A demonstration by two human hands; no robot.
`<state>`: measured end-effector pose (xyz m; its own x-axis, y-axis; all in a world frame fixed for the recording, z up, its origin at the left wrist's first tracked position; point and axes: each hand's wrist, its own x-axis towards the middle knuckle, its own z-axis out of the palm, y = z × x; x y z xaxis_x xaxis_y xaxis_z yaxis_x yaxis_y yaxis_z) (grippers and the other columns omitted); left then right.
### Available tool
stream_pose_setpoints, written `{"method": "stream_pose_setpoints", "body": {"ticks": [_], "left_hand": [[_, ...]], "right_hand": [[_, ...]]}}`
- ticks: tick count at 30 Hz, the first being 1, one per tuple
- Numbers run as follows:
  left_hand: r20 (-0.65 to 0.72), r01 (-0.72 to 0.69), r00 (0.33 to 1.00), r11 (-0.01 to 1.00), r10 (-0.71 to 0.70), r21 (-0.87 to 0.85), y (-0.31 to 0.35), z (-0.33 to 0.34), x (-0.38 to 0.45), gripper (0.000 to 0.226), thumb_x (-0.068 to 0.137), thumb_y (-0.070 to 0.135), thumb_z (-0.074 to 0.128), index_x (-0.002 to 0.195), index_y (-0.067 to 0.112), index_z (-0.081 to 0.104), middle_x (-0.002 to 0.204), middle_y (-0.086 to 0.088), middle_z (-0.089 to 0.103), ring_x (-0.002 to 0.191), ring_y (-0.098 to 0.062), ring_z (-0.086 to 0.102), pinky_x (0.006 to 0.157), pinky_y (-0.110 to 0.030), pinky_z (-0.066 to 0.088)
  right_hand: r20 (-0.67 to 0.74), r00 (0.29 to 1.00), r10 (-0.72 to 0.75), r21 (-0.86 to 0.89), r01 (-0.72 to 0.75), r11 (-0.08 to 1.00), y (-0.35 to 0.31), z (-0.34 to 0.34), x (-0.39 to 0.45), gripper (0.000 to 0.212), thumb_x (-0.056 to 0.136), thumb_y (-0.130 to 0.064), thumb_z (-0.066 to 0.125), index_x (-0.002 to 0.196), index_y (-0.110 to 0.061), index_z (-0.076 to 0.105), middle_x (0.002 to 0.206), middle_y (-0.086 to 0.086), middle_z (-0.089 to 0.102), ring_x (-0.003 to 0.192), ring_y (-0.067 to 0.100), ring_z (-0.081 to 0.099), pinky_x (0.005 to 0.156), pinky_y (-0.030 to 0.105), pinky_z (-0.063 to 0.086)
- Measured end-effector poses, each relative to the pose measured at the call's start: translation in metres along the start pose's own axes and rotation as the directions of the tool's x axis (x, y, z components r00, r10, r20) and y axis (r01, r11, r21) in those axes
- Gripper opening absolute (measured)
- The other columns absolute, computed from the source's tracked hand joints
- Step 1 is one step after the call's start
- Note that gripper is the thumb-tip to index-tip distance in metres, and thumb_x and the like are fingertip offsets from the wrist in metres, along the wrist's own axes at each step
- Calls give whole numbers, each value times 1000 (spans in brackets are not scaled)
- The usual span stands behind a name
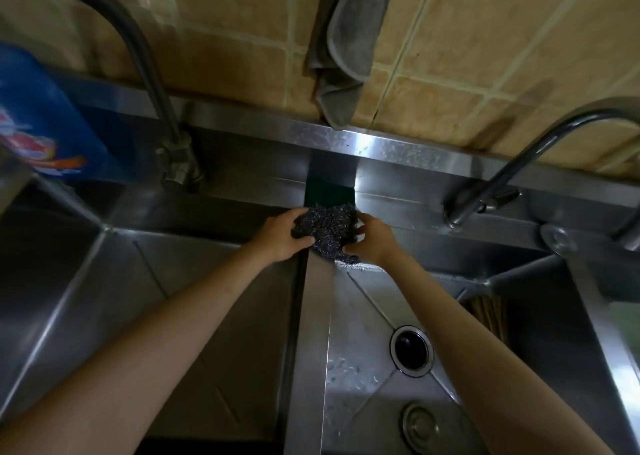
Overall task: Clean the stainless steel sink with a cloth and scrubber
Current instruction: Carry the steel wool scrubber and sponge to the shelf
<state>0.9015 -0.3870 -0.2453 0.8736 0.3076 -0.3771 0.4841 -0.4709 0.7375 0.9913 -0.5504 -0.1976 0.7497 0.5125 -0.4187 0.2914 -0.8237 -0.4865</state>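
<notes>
— Two hands met on the scrubber [327, 229], didn't they?

— Yes. The left hand [282, 234] curled its fingers round the scrubber's left side, thumb underneath; the right hand [372, 241] pinched its right edge, thumb on top and fingertips below.

— Where did it sit?

— At the far end of the divider [308, 333], the steel strip between the two basins of the sink [86, 281]. Its near edge touched the divider top and hung a little over the right basin's far rim. Just beyond it lay a green pad [329, 193] on the far ledge, touching or nearly so; I couldn't tell which.

— And the cloth?

— The cloth [346, 49] hung against the tiles [485, 39], its lower tip reaching the ledge edge, well apart from the hands.

— How much room around them?

— The left basin was open below the left forearm. The right basin held the drain [412, 350] and a plug [420, 427] nearer still. A tap [149, 73] rose far left, another tap [512, 167] far right, both clear of the hands. A blue bag [45, 115] stood at the far left edge.
</notes>
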Motion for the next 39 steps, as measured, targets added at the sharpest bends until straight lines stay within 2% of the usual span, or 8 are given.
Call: {"method": "stream_pose_setpoints", "body": {"ticks": [5, 12, 15, 20, 27, 31, 35, 39], "left_hand": [[-26, -2, 1000, 996, 0, -95, -5, 3, 8, 72, 80, 23, 72, 142, 23, 35, 137, -8, 49, 125, -23, 48, 104, -38, 41], [-112, 3, 993, 927, -49, -376, -7, 6, 9, 58, 76, 4, 74, 127, 18, 50, 122, -8, 56, 111, -22, 53, 90, -32, 47], [-106, 37, 990, 884, -97, -466, -8, 9, 11, 49, 73, 1, 75, 116, 18, 58, 118, -3, 54, 108, -17, 51, 89, -31, 48], [-100, 79, 981, 817, -165, -571, -11, 14, 9, 41, 74, 5, 75, 108, 22, 62, 115, -4, 55, 111, -25, 55, 88, -41, 53], [-117, 87, 975, 807, -190, -583, -14, 16, 3, 40, 77, 4, 73, 114, 17, 63, 108, 3, 49, 111, -16, 46, 98, -46, 47], [-133, 90, 967, 781, -216, -618, -16, 16, -3, 34, 77, 5, 73, 105, 23, 65, 106, 2, 54, 110, -28, 57, 95, -47, 49], [-141, 83, 964, 761, -224, -643, -21, 13, -6, 34, 77, 0, 71, 102, 22, 64, 118, -8, 56, 110, -27, 56, 81, -35, 54], [-163, 63, 963, 773, -212, -631, -24, 8, -11, 38, 76, -1, 72, 93, 31, 63, 124, -8, 56, 115, -27, 53, 90, -44, 52]], "right_hand": [[-30, 999, -29, 18, 29, 999, 0, 3, 4, 77, 73, -9, 74, 141, -11, 37, 125, 11, 59, 113, 26, 56, 80, 18, 36], [-100, 994, -42, 73, 50, 996, -5, 8, 8, 68, 71, -6, 75, 133, -12, 49, 118, 8, 62, 108, 23, 57, 73, 10, 31], [-113, 993, -27, 90, 38, 995, -6, 11, 10, 67, 70, -5, 75, 132, -11, 50, 118, 9, 62, 109, 23, 57, 78, 13, 33], [-133, 991, -7, 120, 23, 993, -6, 14, 10, 68, 69, -6, 78, 131, -10, 51, 117, 10, 62, 108, 25, 58, 85, 21, 40], [-137, 991, 11, 130, 7, 992, -8, 19, 5, 64, 68, -10, 79, 127, -10, 54, 117, 11, 62, 107, 23, 58, 85, 22, 40], [-127, 992, 14, 112, 0, 994, -7, 24, 3, 64, 68, -11, 80, 126, -11, 54, 114, 10, 63, 105, 23, 59, 85, 22, 40], [-110, 994, 8, 99, 3, 995, -9, 25, 4, 65, 70, -12, 80, 129, -12, 52, 114, 9, 62, 106, 24, 58, 85, 23, 41], [-126, 992, 4, 89, 8, 996, -10, 25, 4, 64, 73, -9, 76, 132, -10, 50, 117, 9, 61, 109, 24, 57, 82, 20, 37]]}}
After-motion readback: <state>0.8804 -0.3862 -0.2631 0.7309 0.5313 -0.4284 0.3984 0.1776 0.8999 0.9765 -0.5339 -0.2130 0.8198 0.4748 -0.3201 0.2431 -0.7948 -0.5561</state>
